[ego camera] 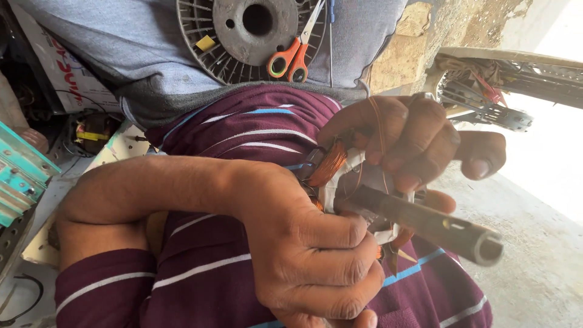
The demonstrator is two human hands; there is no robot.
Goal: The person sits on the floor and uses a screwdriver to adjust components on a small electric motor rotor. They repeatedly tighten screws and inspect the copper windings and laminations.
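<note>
My left hand (310, 261) is closed around a small motor armature (340, 176) wound with copper wire (330, 163), held over my lap. A grey metal shaft (425, 223) sticks out of it toward the lower right, past my left fingers. My right hand (413, 140) clasps the upper side of the armature, and a thin strand of copper wire (378, 124) runs across its fingers. The index finger points out to the right. Most of the armature body is hidden between the two hands.
A grey plastic spool (231, 42) lies on grey cloth at the top, with orange-handled scissors (291, 58) on it. A teal metal part (21, 173) sits at the left edge. A wired metal frame (486, 97) stands upper right, with concrete floor (534, 243) below it.
</note>
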